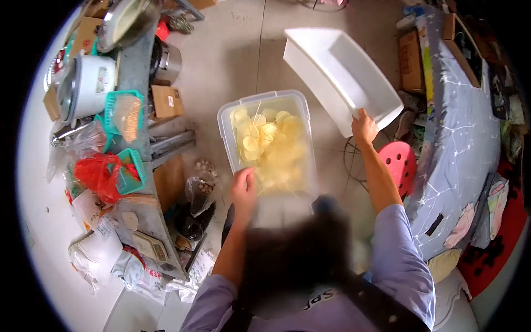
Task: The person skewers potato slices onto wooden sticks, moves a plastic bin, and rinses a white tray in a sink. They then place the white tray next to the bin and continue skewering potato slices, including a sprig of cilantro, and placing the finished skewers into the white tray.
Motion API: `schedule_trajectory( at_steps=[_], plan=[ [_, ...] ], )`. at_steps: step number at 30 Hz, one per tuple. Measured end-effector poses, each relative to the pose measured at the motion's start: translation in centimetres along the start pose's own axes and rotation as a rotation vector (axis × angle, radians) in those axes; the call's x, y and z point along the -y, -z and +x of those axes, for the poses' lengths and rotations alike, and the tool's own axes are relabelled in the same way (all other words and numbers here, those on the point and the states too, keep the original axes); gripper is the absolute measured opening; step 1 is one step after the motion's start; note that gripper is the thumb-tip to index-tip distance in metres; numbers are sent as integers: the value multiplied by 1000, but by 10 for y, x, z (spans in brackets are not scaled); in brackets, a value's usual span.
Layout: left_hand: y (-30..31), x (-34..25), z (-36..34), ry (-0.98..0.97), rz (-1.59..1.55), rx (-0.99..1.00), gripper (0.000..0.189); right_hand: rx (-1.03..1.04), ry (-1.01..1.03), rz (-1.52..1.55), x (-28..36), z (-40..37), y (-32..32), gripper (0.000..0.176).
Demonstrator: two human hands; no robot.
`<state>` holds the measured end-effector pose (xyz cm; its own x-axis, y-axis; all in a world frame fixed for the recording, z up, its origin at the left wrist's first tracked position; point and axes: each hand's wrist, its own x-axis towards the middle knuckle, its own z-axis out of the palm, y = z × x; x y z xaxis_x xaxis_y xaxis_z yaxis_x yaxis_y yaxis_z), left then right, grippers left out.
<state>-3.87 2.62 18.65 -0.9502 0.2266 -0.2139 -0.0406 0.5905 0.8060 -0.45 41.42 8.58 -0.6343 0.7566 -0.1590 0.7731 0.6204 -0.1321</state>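
A translucent plastic storage bin (pixel 223 135) stands in front of my body. Inside it lie many thin, round, pale yellow slices (pixel 260 135), likely potato, with several thin sticks poking out among them. At the bin's near left edge, my left hand (pixel 243 193) is closed on the rim, its fingertips partly hidden. My right hand (pixel 365 127) grips the near rim of a white rectangular plastic tub (pixel 315 66). That tub is tilted, held off to the right of the bin, and its visible inside holds nothing.
To the left runs a grey table (pixel 133 66) with a rice cooker (pixel 94 83), green baskets (pixel 135 169), a red plastic bag (pixel 99 174) and a scale (pixel 149 244). A red stool (pixel 397 166) stands by the cloth-covered table (pixel 459 138) at right.
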Motion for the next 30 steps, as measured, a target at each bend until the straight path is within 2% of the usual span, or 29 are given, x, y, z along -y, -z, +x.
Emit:
schedule_trajectory(
  at_steps=[3, 6, 7, 10, 15, 18, 19, 20, 22, 24, 26, 27, 29, 30],
  plan=[
    [-26, 21, 31, -57, -7, 40, 15, -129, 40, 3, -5, -11, -63, 20],
    [-44, 45, 40, -63, -23, 50, 15, -132, 136, 6, -9, -24, -112, 20],
    [-47, 48, 44, -74, -23, 45, 16, -65, 120, -22, -9, -30, -124, 19],
    [-56, 80, 50, -132, 11, 37, 17, -64, 133, -28, -10, -44, -171, 18],
    [-63, 110, 57, -227, 76, 45, 19, 144, 239, -155, -30, -64, -234, 30],
    [-65, 109, 62, -256, 56, 70, 21, 191, 241, -60, -39, -81, -256, 15],
    [-64, 109, 64, -266, 42, 80, 22, 94, 273, 23, -51, -89, -272, 9],
    [-63, 111, 65, -272, 45, 91, 22, 274, 239, -174, -60, -81, -290, 19],
    [-63, 115, 66, -290, 41, 106, 22, 501, 220, -164, -73, -74, -299, 35],
    [-63, 112, 67, -290, -45, 70, 21, 695, 155, 8, -98, -48, -312, 41],
    [-60, 115, 62, -283, -144, 22, 20, 644, 145, 108, -72, -28, -279, 42],
    [-59, 117, 60, -278, -200, 0, 19, 495, 156, 125, -29, -21, -216, 41],
    [-52, 116, 51, -252, -283, -29, 18, 144, 235, 215, -7, -4, -164, 40],
    [-50, 114, 51, -246, -322, -58, 18, -115, 340, 375, 12, -19, -126, 36]
  ],
)
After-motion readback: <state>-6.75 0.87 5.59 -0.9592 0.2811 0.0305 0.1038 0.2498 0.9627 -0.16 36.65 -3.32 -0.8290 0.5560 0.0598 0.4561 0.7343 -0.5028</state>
